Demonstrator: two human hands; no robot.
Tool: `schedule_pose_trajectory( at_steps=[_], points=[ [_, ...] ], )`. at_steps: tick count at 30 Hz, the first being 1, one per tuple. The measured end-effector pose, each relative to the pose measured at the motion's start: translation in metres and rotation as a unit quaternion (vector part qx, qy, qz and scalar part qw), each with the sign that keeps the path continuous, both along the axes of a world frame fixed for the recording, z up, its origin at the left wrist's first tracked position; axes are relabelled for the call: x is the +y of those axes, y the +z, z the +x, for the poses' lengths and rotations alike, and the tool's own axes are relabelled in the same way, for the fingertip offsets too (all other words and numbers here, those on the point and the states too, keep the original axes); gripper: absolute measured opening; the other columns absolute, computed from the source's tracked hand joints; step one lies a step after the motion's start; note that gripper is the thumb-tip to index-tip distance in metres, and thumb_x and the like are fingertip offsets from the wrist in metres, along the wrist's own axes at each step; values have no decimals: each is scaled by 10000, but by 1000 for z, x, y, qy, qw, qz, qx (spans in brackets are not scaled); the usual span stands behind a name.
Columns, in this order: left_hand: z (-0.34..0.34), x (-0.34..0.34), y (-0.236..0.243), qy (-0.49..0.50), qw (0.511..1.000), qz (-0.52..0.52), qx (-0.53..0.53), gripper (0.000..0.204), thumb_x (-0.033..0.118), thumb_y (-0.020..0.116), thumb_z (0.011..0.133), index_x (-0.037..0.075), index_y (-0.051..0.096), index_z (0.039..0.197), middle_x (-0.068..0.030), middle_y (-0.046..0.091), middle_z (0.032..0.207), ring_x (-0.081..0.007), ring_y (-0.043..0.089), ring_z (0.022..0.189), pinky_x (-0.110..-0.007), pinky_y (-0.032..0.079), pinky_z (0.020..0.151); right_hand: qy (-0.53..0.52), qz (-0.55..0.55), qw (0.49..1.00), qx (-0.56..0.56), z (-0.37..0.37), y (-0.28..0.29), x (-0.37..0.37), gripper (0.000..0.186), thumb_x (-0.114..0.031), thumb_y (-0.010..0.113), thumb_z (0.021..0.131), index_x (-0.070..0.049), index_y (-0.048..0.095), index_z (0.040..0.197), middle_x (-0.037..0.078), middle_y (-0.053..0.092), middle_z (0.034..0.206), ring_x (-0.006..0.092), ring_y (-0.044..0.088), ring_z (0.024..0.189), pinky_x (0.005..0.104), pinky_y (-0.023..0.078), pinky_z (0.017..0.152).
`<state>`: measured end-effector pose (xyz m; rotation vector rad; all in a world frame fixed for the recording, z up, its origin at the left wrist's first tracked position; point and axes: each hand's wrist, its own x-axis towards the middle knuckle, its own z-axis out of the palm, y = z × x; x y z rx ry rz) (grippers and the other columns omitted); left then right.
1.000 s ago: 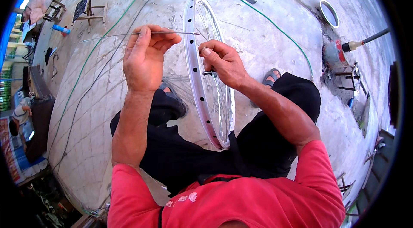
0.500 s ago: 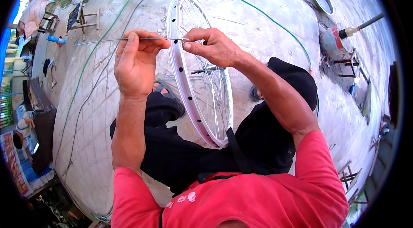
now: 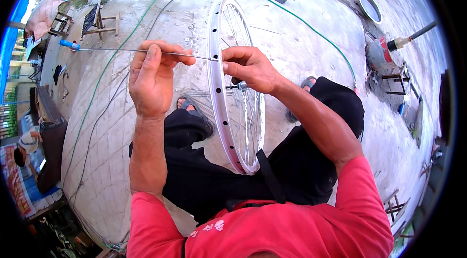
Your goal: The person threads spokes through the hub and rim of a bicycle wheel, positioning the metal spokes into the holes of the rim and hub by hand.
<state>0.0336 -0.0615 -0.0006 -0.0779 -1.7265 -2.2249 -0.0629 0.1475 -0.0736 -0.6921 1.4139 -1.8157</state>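
Note:
A silver bicycle wheel (image 3: 225, 123) stands upright between my legs, its rim drilled with dark holes and its spokes running to the hub (image 3: 237, 85). My left hand (image 3: 154, 78) pinches a thin metal rod (image 3: 109, 49) between thumb and fingers, left of the wheel. The rod lies nearly level, and its right tip meets the outer face of the rim at a hole. On the rim's inner side, my right hand (image 3: 250, 67) has thumb and forefinger closed beside that spot. What those fingertips hold is hidden by the rim.
Several loose spokes (image 3: 200, 101) lie on the concrete beyond my left foot. A green hose (image 3: 311, 27) crosses the floor. To the right stand a bucket (image 3: 380, 57) and a round basin (image 3: 369, 8); small stools (image 3: 101, 24) are at left. A person (image 3: 30, 148) sits far left.
The wheel has shifted right and stands more upright. The rod's tip has gone from my right fingers to the rim hole. My right hand has moved right, to the rim's inner side.

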Motion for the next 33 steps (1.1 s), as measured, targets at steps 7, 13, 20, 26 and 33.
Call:
schedule_pose_trajectory(
  at_steps=[7,13,20,26,33],
  points=[
    [5,-5,11,55,980,-192,2,301,216,410,1062,-27,583,1030,-166,664,945,-261,693,835,-444,512,930,16,-3,1000,17,1,3,3,217,-199,663,978,-39,709,1115,34,697,886,84,604,773,276,488,694],
    [3,5,17,61,967,-246,-6,294,199,409,1063,-32,588,1035,-158,670,946,-229,691,837,-415,511,918,8,-19,999,-26,3,4,2,239,-191,680,970,-24,693,1141,34,700,908,93,616,797,281,495,716],
    [5,5,23,59,945,-320,0,262,181,443,1054,-22,606,1028,-135,684,922,-195,683,845,-354,522,863,16,-19,1000,-9,5,3,0,240,-197,692,962,-27,697,1132,30,693,899,89,607,791,283,497,726],
    [3,13,37,44,925,-378,-18,228,163,488,1041,-13,627,995,-100,687,885,-158,659,833,-305,509,817,24,-17,1000,1,7,-5,-4,243,-172,666,980,-13,667,1164,9,678,963,75,600,848,268,498,745],
    [3,17,48,30,892,-448,-42,225,165,495,1037,0,633,972,-78,681,861,-136,642,814,-285,502,775,30,2,1000,0,11,-2,-9,261,-177,669,977,-9,659,1176,29,684,995,97,617,910,294,511,825]
  ],
)
